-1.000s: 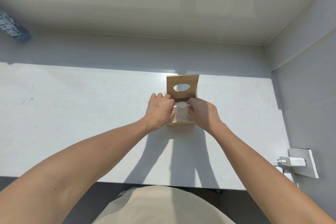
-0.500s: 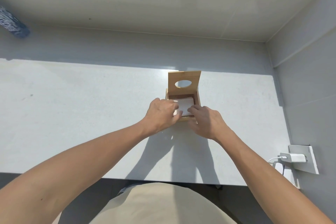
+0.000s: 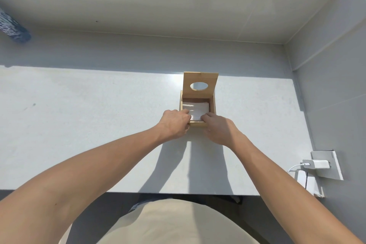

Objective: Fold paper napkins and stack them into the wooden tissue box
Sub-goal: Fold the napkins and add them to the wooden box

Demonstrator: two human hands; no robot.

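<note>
Two bare hands, left hand [image 3: 174,123] and right hand [image 3: 219,128], are resting curled fingertips, grasping nothing, on white folded paper napkins [image 3: 197,111] lying inside the open square wooden tissue box [image 3: 213,105], under its raised oval-holed lid [image 3: 200,83].

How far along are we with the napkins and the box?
Done: a stack of folded white napkins lies inside the wooden tissue box. In hand: the left hand and right hand are at the box's near edge, fingers on the stack's front, apparently seating it. Left: the lid with its oval hole stands open, so closing it may remain. No loose napkins show on the counter.
</note>
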